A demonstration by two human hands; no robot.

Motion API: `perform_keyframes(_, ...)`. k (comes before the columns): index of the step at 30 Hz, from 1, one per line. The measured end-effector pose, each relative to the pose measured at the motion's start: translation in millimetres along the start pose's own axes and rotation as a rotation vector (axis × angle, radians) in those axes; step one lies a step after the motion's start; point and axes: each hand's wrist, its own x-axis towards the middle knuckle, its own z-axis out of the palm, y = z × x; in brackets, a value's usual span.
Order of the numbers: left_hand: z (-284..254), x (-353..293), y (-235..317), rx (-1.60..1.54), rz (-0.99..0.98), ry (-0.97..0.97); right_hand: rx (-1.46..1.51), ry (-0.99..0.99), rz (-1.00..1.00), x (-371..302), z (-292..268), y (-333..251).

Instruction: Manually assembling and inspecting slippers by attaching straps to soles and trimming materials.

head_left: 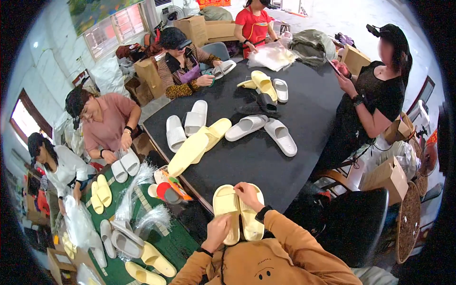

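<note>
A pair of pale yellow slide slippers stands side by side in front of me at the near table edge, a left slipper (225,199) and a right slipper (251,226). My left hand (219,231) is closed at the outer side of the left slipper, gripping its edge near the heel. My right hand (248,195) is curled over the straps where the two slippers meet. Its fingertips are pinched together, and what lies between them is too small to make out.
On the black table (204,178) lie yellow slippers (190,151), grey slippers (246,128) and black slippers (260,107). A green-topped table (156,247) at left holds more slippers and clear plastic strands (152,218). Several people work around; a black chair (358,223) stands right.
</note>
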Motion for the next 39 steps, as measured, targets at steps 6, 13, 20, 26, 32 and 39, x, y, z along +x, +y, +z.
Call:
perform_keyframes(6,26,73,-28,-0.085,-0.120,0.262,0.100,0.119,-0.087,-7,16,-13)
perform_keyframes(13,48,100,-25,-0.255,-0.203,0.093,0.130,0.232,-0.121,-19,14,-11)
perform_keyframes(20,49,90,-29,-0.332,-0.195,0.206,0.148,0.165,-0.133,-20,16,-10)
perform_keyframes(26,41,86,-18,-0.410,-0.265,0.199,0.157,0.130,-0.130,-17,4,-6)
perform_keyframes(32,52,79,-39,-0.498,-0.352,0.292,0.075,0.163,-0.152,-23,10,-14)
perform_keyframes(39,40,79,-25,-0.539,-0.310,0.262,0.021,0.171,-0.169,-23,14,-5)
